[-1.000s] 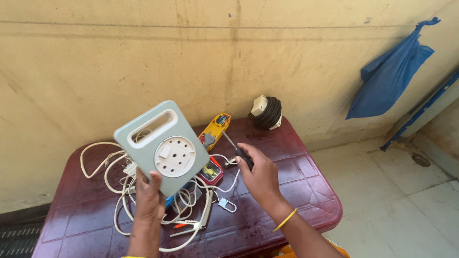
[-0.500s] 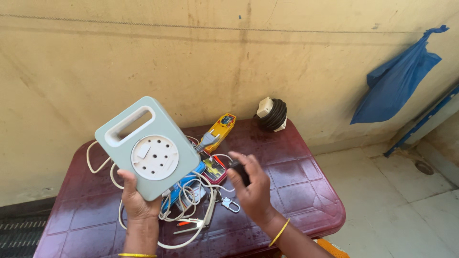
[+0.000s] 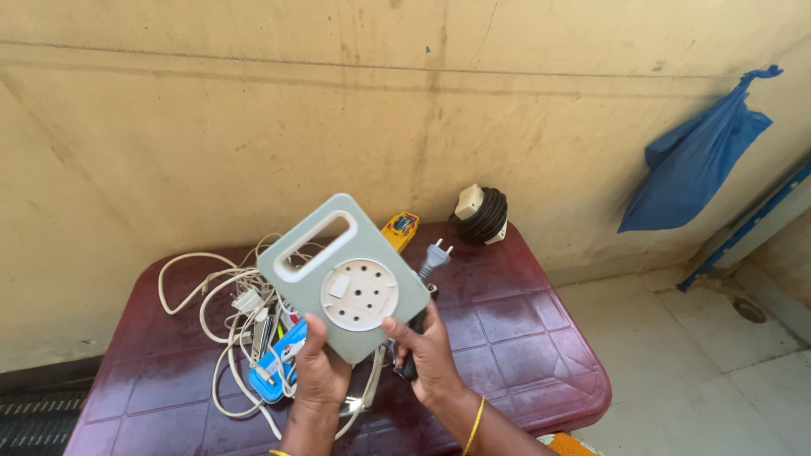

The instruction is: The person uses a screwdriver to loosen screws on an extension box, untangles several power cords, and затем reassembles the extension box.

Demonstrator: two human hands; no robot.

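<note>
- The pale green extension reel box (image 3: 342, 274) is held up above the maroon table (image 3: 507, 321), both hands gripping its near edge.
- The left hand (image 3: 321, 371) pinches it from below, thumb on the front.
- The right hand (image 3: 427, 350) presses its thumb beside the white socket disc (image 3: 359, 294) while its fingers curl around a black handle (image 3: 410, 342); a grey plug (image 3: 433, 255) sticks up at the right.
- A yellow package (image 3: 400, 229) lies far, near the wall; a blue bag (image 3: 693, 160) hangs at the right.

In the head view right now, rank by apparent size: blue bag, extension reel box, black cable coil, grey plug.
1. extension reel box, held nearer the camera, and blue bag: too alike to rank
2. black cable coil
3. grey plug

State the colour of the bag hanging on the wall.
Blue; the bag shows at the right of the head view.
</note>
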